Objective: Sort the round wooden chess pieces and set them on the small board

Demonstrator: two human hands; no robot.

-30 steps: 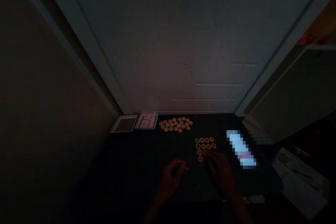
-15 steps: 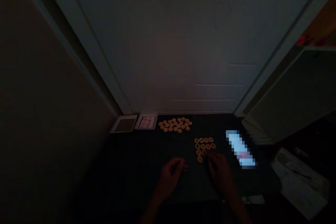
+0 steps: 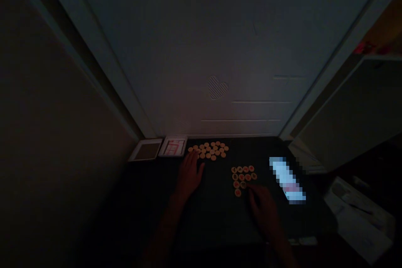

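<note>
My left hand (image 3: 189,173) reaches forward with its fingers stretched out over the near left edge of a group of loose round wooden xiangqi pieces (image 3: 213,158), which lie plain side up. Its fingertips cover or touch a few of them. My right hand (image 3: 263,203) rests low on the table, fingers curled in and nothing visible in them. Its fingertips are beside the last piece (image 3: 243,185) of the third row. Rows of face-up pieces (image 3: 241,177) with red or dark marks lie in front of it, with a single piece (image 3: 238,192) nearest me.
At the back left of the dark table (image 3: 150,188) stand a white box part (image 3: 146,150) and a white box (image 3: 172,146) with a pink-and-white content. A bright blurred slab (image 3: 287,180) lies on the right. A white door-like panel (image 3: 188,50) rises behind the table.
My left hand has moved forward and left from the near table to the plain pieces, its fingers straightening. The right hand has drawn slightly off the third-row piece, whose marked face now shows.
</note>
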